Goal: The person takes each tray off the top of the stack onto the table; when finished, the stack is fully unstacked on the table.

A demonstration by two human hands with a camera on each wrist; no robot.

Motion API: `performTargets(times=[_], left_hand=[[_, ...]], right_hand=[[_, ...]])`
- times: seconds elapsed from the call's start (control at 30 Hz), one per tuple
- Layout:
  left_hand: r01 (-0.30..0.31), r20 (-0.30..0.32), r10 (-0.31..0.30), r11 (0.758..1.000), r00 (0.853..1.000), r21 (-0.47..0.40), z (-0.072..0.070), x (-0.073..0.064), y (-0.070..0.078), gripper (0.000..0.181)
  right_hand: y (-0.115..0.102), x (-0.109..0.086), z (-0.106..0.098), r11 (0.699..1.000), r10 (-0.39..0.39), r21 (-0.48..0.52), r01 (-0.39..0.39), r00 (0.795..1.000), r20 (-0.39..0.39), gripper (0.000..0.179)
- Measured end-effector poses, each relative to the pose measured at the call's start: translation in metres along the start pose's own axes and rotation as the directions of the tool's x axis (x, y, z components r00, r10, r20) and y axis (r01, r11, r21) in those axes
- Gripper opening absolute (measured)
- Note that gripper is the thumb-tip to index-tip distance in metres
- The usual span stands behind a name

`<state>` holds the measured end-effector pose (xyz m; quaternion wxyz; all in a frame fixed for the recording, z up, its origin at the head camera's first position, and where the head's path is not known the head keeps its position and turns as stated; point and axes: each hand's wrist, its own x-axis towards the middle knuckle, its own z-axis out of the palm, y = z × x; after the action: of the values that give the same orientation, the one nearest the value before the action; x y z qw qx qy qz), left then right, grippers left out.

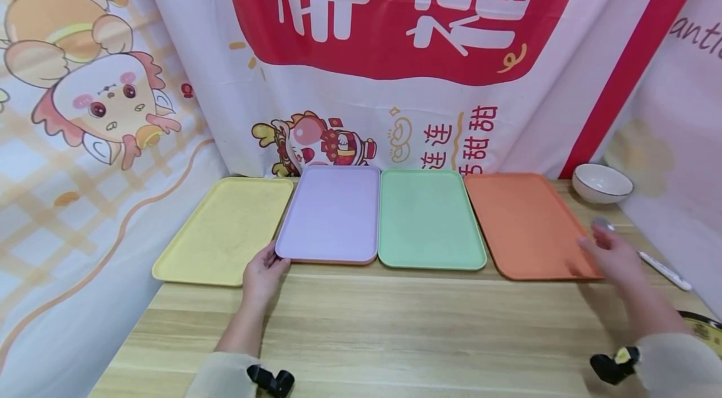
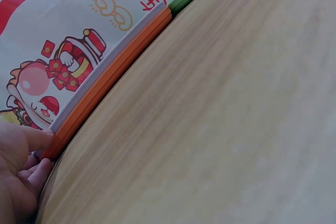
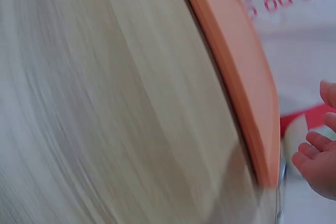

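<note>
My left hand holds the front left corner of a light purple tray. An orange tray lies under the purple one; its edge shows in the left wrist view, with thumb and fingers at the corner. To the left is a yellow tray, and a green tray lies to the right. My right hand hovers by the right front corner of another orange tray. In the right wrist view its fingers are loosely bent, with nothing between them.
A white bowl stands at the back right. Near the right hand are a blurred, shiny grey round thing and a white stick-like item. A dark-rimmed yellow object shows at the right edge. Printed curtains hang behind the wooden table.
</note>
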<state>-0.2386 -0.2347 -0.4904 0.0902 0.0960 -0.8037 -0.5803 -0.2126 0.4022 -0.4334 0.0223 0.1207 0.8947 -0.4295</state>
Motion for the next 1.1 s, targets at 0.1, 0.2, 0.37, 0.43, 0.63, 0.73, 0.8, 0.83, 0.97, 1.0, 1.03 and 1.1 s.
performTargets(times=[0.1,0.2,0.37,0.43,0.63,0.73,0.8,0.83,0.97,1.0,1.03,1.1], left_hand=[[-0.003,0.002,0.003,1.0,1.0,-0.005,0.0,0.0,0.0,0.056],[0.0,0.005,0.0,1.0,1.0,-0.017,0.0,0.0,0.0,0.056],[0.005,0.01,-0.005,1.0,1.0,-0.028,-0.001,0.0,-0.001,0.056],[0.006,0.01,-0.006,1.0,1.0,-0.026,-0.001,0.0,-0.001,0.056],[0.001,0.011,-0.001,0.999,1.0,-0.035,-0.001,-0.001,0.0,0.056],[-0.003,0.011,0.004,0.999,1.0,-0.045,0.0,-0.001,0.0,0.055],[-0.005,0.01,0.005,0.999,1.0,-0.051,0.001,-0.001,0.0,0.055],[-0.005,0.01,0.005,0.999,1.0,-0.053,0.001,-0.001,0.0,0.055],[-0.003,0.008,0.003,0.998,1.0,-0.055,0.001,-0.001,0.001,0.055],[-0.003,0.008,0.004,0.998,1.0,-0.055,0.001,-0.001,0.001,0.055],[-0.005,0.008,0.005,0.998,1.0,-0.056,0.001,-0.002,0.001,0.055],[-0.007,0.008,0.008,0.998,1.0,-0.058,0.001,-0.001,0.001,0.055]], right_hand=[[-0.017,0.0,0.018,0.997,-0.072,0.017,0.072,0.997,0.001,0.075],[-0.037,0.0,0.037,0.993,-0.116,0.04,0.115,0.993,0.028,0.075],[-0.07,0.0,0.074,0.98,-0.187,0.079,0.182,0.981,0.059,0.072],[-0.082,0.0,0.089,0.971,-0.223,0.105,0.215,0.972,0.069,0.07],[-0.117,-0.001,0.136,0.942,-0.301,0.187,0.28,0.948,0.1,0.065],[-0.129,-0.001,0.158,0.937,-0.321,0.188,0.295,0.938,0.128,0.064],[-0.136,-0.002,0.171,0.936,-0.333,0.172,0.306,0.93,0.157,0.066],[-0.139,-0.003,0.177,0.937,-0.335,0.167,0.308,0.927,0.169,0.068],[-0.149,-0.008,0.202,0.928,-0.361,0.16,0.336,0.915,0.177,0.066],[-0.151,-0.009,0.208,0.93,-0.355,0.168,0.327,0.917,0.181,0.065],[-0.154,-0.009,0.214,0.93,-0.356,0.169,0.327,0.917,0.183,0.064],[-0.159,-0.01,0.224,0.932,-0.348,0.181,0.314,0.915,0.206,0.062]])
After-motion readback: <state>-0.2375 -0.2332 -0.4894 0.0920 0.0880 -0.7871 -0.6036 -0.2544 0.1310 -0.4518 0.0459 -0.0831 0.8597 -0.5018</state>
